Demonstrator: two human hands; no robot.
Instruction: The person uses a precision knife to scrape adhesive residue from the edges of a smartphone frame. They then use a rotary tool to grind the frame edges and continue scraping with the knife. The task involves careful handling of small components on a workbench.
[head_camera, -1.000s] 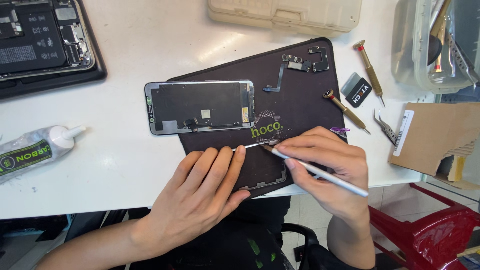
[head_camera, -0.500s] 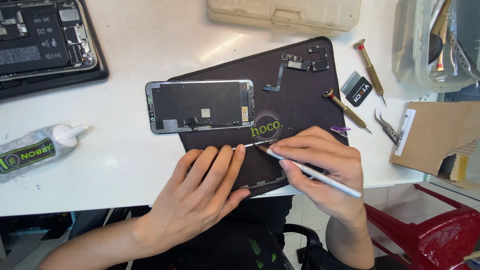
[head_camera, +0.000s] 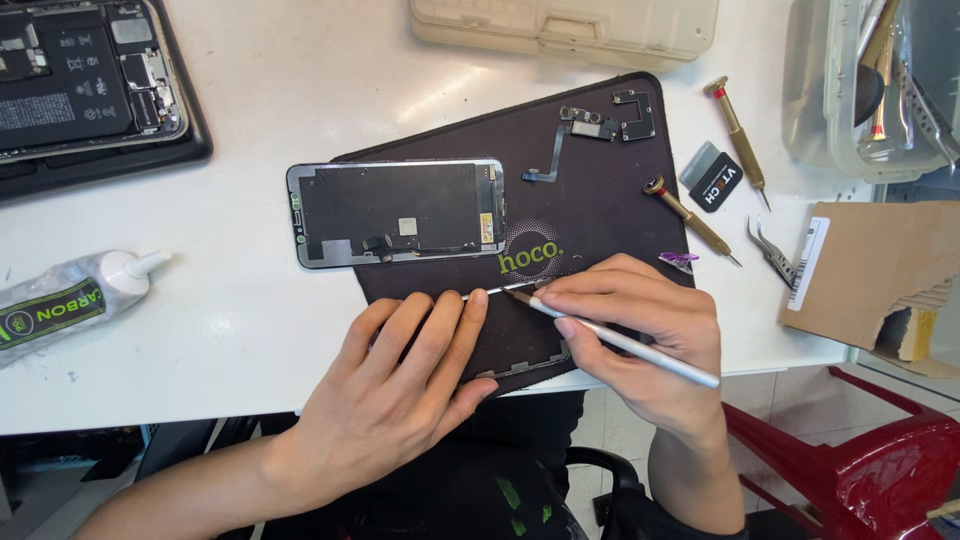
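My left hand (head_camera: 395, 385) lies flat, fingers spread, pressing a thin phone frame (head_camera: 525, 364) down on the black work mat (head_camera: 600, 200). My right hand (head_camera: 640, 335) grips a slim silver tool (head_camera: 620, 342) like a pen. Its tip touches the frame's upper edge, just off my left fingertips. A phone screen assembly (head_camera: 395, 212) lies face down at the mat's left edge, above my left hand.
Small flex parts (head_camera: 600, 122) sit on the mat's top. Two screwdrivers (head_camera: 690, 218), a grey pry card (head_camera: 712, 178) and tweezers (head_camera: 770, 250) lie to the right, with a cardboard box (head_camera: 880, 270). An opened phone body (head_camera: 80, 80) and a glue tube (head_camera: 70, 305) are left.
The view has shifted slightly. Both hands stay in place on the frame, with the tool tip working at the same edge.
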